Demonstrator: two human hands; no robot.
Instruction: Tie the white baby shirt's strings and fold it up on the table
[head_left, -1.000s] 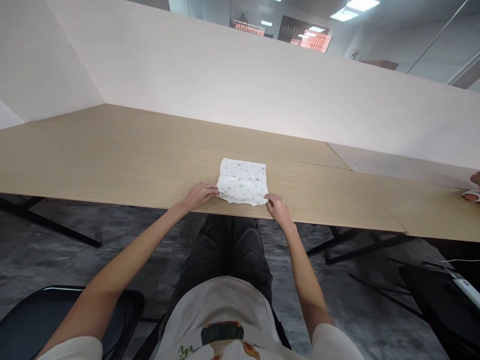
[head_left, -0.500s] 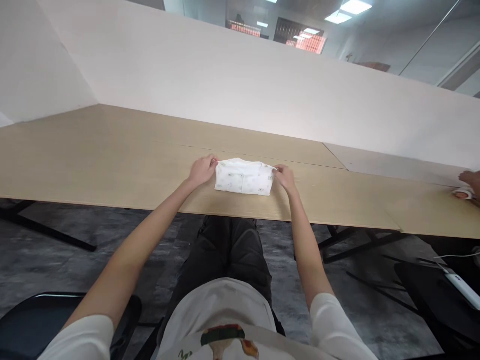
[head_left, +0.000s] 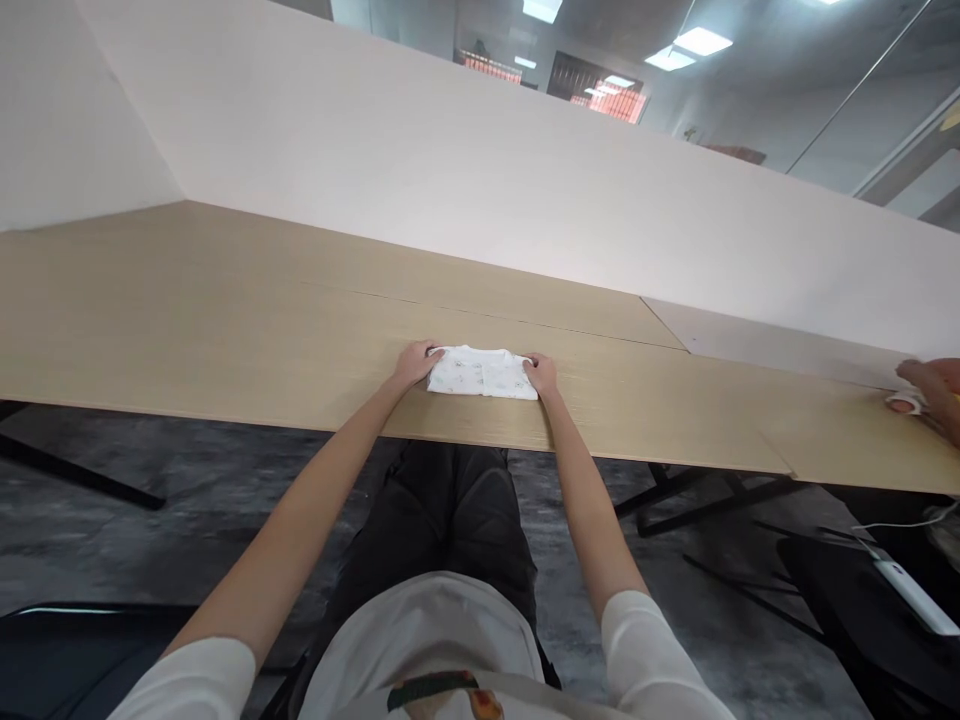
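Observation:
A small white garment point(head_left: 482, 375) with a sparse printed pattern lies folded into a flat rectangle on the tan table, close to its front edge. A curved neckline seems to run along its far side. My left hand point(head_left: 418, 364) is closed on the far left corner, thumb over the fabric. At the opposite corner, my right hand point(head_left: 543, 374) grips the cloth the same way. The fingers beneath the fabric are partly hidden.
A white partition point(head_left: 420, 150) rises behind the tabletop point(head_left: 225, 310). At the far right, another person's hand point(head_left: 934, 385) is beside a small white roll-like item point(head_left: 905, 403). Black chairs point(head_left: 847, 590) stand on both sides; a white power strip point(head_left: 915, 595) rests on the right one.
The garment was held up slightly by its far corners; now it lies lower and flatter on the table. Both hands have come down, the right one also inward.

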